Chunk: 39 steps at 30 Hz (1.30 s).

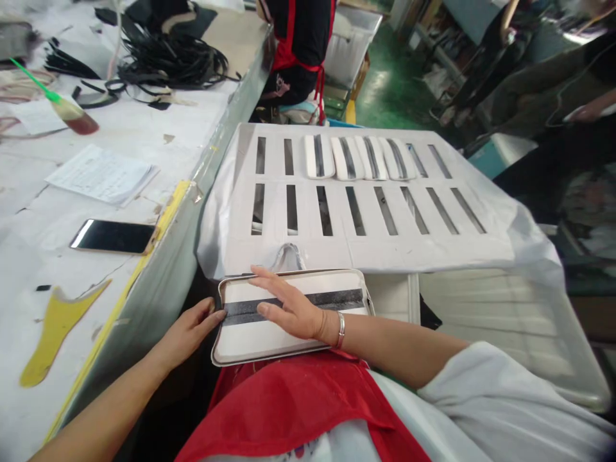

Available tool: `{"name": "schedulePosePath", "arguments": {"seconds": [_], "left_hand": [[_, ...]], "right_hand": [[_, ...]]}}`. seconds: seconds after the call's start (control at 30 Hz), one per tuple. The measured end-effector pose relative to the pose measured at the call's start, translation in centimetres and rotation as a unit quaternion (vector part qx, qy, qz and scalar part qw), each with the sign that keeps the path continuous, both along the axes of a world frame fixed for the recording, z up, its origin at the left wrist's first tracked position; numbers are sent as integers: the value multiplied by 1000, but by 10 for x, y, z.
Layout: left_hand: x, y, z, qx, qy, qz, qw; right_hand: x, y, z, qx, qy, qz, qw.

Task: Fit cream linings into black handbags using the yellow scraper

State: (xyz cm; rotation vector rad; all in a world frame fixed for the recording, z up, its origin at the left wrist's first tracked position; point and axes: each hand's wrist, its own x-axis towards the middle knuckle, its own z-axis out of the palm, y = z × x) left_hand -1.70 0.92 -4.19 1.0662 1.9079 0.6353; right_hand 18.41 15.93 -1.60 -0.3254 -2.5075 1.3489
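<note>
A white rounded panel with a black stripe (289, 343) along its middle lies in front of me, just above my red apron. Its edges are raised, with a thin dark trim line. My left hand (195, 327) pinches the panel's left edge, thumb at the end of the stripe and fingers curled. Palm down, my right hand (289, 308) rests across the panel with its fingers spread, covering part of the stripe. Beyond the panel, several smaller white striped pieces (342, 158) lie side by side on a slotted white board (303, 250).
On the left, a worktable (120, 276) carries a phone (115, 236), papers (99, 174), a yellow template (55, 333), a glue bottle (74, 117) and black strips (163, 58). A pale plastic bin (500, 282) sits at right. Other people are nearby.
</note>
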Motion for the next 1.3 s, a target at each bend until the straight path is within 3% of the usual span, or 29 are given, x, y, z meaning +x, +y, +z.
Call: {"name": "schedulePosePath", "arguments": {"seconds": [0.13,0.23,0.4,0.5,0.63,0.7,0.8,0.9,0.97,1.07,1.17,1.3], "left_hand": [[0,-2,-2,7,13,4,1000],[0,-1,-2,11,13,-3,1000],[2,-1,0,13,51,-10,999],[5,-5,1,16,106,-9,994],[11,-11,-1,53,211,-1,976],[12,-12,-2,132,281,-21,950],[10,-10,1,268,398,-127,868],[10,-1,12,297,445,-297,791],[13,8,21,287,436,-367,770],[27,30,28,274,425,-387,771],[45,64,26,284,403,-370,787],[62,115,20,247,309,-301,868]], "right_hand": [[17,11,19,-45,14,-92,995],[47,25,29,44,31,-145,988],[96,30,11,287,-94,-66,951],[104,24,-2,334,-157,-52,928],[102,22,-3,340,-171,-41,924],[102,24,0,332,-175,-34,926],[103,27,2,325,-178,-31,928],[103,27,1,329,-170,-34,928],[101,27,0,336,-167,-35,926],[97,27,1,351,-171,-30,920],[93,26,5,366,-189,-36,911],[90,24,10,390,-209,-36,896]]}}
